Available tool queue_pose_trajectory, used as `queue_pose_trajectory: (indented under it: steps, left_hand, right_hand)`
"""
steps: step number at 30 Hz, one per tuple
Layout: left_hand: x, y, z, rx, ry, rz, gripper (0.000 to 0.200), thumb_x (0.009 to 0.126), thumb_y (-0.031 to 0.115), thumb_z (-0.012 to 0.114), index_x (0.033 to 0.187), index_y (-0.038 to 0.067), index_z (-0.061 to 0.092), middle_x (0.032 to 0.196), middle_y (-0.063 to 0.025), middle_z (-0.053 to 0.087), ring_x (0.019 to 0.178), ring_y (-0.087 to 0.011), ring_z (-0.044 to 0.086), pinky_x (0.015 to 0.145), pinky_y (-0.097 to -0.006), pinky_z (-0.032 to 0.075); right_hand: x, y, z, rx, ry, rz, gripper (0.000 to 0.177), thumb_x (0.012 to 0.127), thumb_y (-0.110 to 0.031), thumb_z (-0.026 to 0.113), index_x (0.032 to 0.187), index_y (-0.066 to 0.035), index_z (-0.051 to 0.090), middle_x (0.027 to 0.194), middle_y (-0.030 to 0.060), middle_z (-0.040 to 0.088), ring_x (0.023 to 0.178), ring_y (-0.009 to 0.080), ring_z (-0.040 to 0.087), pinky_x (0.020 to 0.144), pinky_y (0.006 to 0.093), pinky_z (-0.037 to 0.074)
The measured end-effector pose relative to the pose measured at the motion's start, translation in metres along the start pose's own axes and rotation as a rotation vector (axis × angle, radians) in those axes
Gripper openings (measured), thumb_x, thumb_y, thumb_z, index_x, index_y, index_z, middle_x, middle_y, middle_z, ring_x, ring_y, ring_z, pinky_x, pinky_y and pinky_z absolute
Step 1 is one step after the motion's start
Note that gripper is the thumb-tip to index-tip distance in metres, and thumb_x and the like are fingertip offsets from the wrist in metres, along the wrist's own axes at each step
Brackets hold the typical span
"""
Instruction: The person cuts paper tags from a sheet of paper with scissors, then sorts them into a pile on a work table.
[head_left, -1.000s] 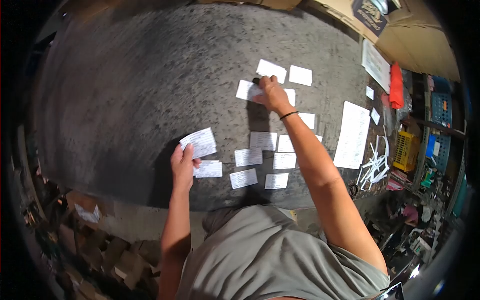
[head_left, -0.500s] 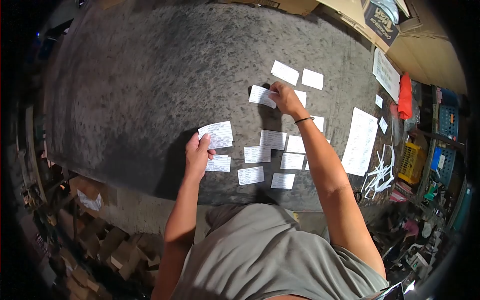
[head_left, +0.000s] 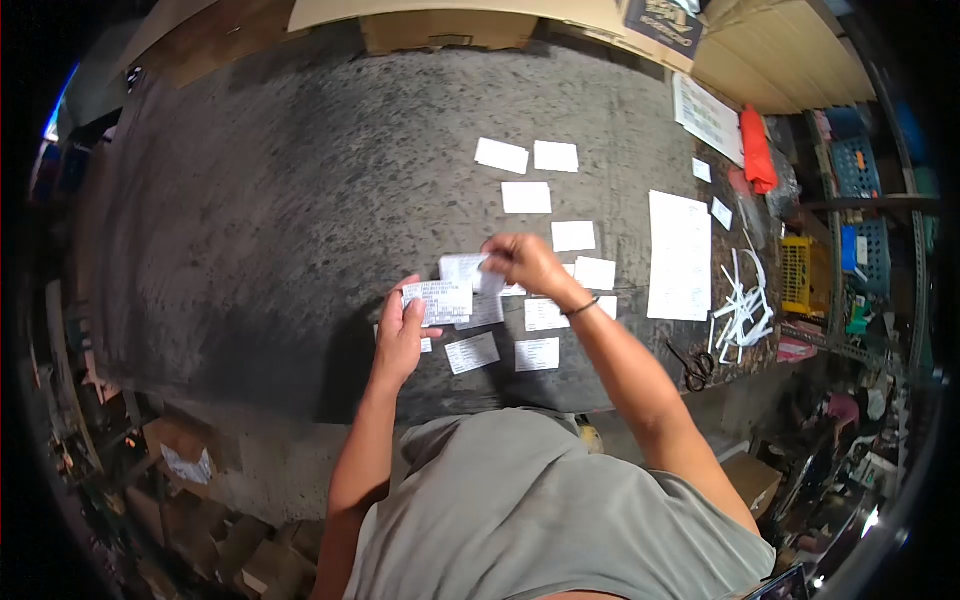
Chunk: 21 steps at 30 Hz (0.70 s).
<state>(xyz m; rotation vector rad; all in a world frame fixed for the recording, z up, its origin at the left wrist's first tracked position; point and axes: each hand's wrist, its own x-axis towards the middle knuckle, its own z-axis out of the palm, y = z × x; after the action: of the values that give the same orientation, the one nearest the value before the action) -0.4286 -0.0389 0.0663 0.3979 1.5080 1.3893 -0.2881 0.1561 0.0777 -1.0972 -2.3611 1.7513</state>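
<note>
Your left hand [head_left: 400, 345] grips printed slips [head_left: 445, 298]; at its 1 o'clock, your right hand [head_left: 530, 266] pinches a paper slip [head_left: 461, 268], lengthwise 9-to-3.

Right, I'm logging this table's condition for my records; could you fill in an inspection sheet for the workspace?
Surface: dark, mottled tabletop.
Work items: small paper slips laid out, some overlapping; large sheet to their right.
Clutter: tangled white strips; dark scissors near the front edge.
Hands: left hand holds printed slips; right hand pinches another slip.
Cables: nothing seen.
Surroundings: cardboard along the far edge; yellow basket among shelving, right.
</note>
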Motion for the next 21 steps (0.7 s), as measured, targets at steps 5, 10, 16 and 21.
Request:
queue_pose_trajectory:
  steps: [5, 10, 16, 21]
  left_hand:
    - [-0.018, -0.022, 0.016, 0.027, -0.050, 0.028, 0.030, 0.097, 0.018, 0.040, 0.122, 0.001, 0.041, 0.104, -0.0092, 0.054, 0.080, -0.0130, 0.058, 0.059, -0.0260, 0.055]
    - [-0.033, -0.026, 0.029, 0.031, 0.045, -0.028, 0.028, 0.095, 0.013, 0.045, 0.120, 0.003, 0.040, 0.090, -0.0054, 0.054, 0.060, -0.0051, 0.051, 0.048, -0.0191, 0.043]
    - [-0.014, -0.037, 0.025, 0.065, 0.017, -0.005, 0.026, 0.094, 0.013, 0.046, 0.118, 0.004, 0.042, 0.089, -0.0060, 0.054, 0.062, -0.0070, 0.053, 0.054, -0.0218, 0.046]
    - [0.024, -0.044, 0.013, 0.275, 0.132, 0.291, 0.018, 0.094, 0.012, 0.045, 0.108, 0.001, 0.044, 0.095, -0.0084, 0.057, 0.083, -0.0166, 0.060, 0.076, -0.0307, 0.049]
  right_hand:
    - [-0.057, -0.003, 0.036, 0.170, -0.024, -0.066, 0.018, 0.086, -0.002, 0.054, 0.103, 0.002, 0.061, 0.076, 0.0006, 0.060, 0.061, 0.0060, 0.052, 0.055, 0.0225, 0.045]
    - [-0.080, 0.009, 0.046, 0.273, 0.015, -0.022, 0.020, 0.088, -0.004, 0.053, 0.105, 0.003, 0.060, 0.081, 0.0018, 0.060, 0.067, 0.0066, 0.052, 0.059, 0.0228, 0.045]
    - [-0.068, -0.003, 0.045, 0.388, 0.067, 0.008, 0.027, 0.093, -0.015, 0.052, 0.113, 0.001, 0.056, 0.084, -0.0005, 0.057, 0.073, 0.0080, 0.050, 0.065, 0.0240, 0.044]
    - [-0.028, 0.001, 0.061, 0.203, 0.214, -0.135, 0.023, 0.084, -0.011, 0.058, 0.104, -0.001, 0.056, 0.080, 0.0119, 0.059, 0.072, 0.0206, 0.057, 0.068, 0.0328, 0.046]
